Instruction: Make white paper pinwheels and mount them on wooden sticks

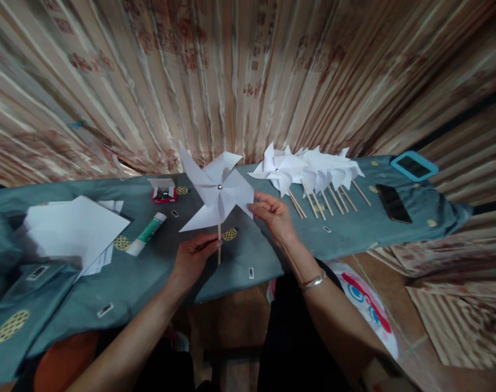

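Observation:
A white paper pinwheel point(227, 193) with a silver pin at its centre stands upright above the table. Its wooden stick is pinched between the thumb and fingers of my left hand point(196, 255). At the pinwheel's right side, my right hand point(274, 215) pinches the tip of one paper blade. To the right, several similar pinwheels point(280, 169) lie overlapped in a row, their sticks pointing toward me. A small red box point(165, 191) of shiny pins sits with its lid up to the left. Close by lies a green and white glue stick point(147, 233).
A stack of white paper sheets point(74, 226) lies at the left on the green tablecloth point(215, 283). At the right are a black phone point(393, 203) and a blue-framed device point(414, 166). Patterned curtains point(231, 81) hang behind the table.

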The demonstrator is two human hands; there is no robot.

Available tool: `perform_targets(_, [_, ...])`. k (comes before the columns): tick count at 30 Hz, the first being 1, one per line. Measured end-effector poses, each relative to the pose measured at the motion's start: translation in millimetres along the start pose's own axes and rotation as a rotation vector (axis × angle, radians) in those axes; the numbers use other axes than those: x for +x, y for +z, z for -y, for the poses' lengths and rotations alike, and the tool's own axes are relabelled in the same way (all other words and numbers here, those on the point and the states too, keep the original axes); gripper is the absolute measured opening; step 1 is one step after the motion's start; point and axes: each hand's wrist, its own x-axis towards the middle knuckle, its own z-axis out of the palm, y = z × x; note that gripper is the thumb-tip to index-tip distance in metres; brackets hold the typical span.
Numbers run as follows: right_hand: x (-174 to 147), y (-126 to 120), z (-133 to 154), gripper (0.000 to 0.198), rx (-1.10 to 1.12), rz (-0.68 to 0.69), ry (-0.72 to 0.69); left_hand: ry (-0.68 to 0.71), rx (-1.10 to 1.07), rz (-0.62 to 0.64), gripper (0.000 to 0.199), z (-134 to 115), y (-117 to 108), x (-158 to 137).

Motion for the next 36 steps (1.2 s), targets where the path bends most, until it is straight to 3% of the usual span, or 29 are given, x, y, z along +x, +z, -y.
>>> perform_targets(6, [-8,12,1,0.047,0.052,0.112,0.103,0.049,0.026,-0.008,0.023,0,2,4])
perform_targets(13, [-17,25,-6,0.041,0.064,0.226,0.124,0.093,0.086,0.008,0.017,-2,2,7])
perform_targets(18, [-21,32,-11,0.044,0.085,0.25,0.142,0.047,0.095,-0.033,0.015,-6,5,8])
perform_targets(26, [-24,35,-4,0.044,0.05,0.309,0.132,0.043,0.096,-0.029,0.026,-6,2,5])
perform_targets(30, [-21,26,4,0.039,-0.035,0.251,0.101,0.08,0.091,-0.011,0.031,-3,0,6])
perform_targets(36, [-11,9,21,0.047,-0.038,0.0,0.009,0.074,0.066,0.039,0.029,-5,2,0])
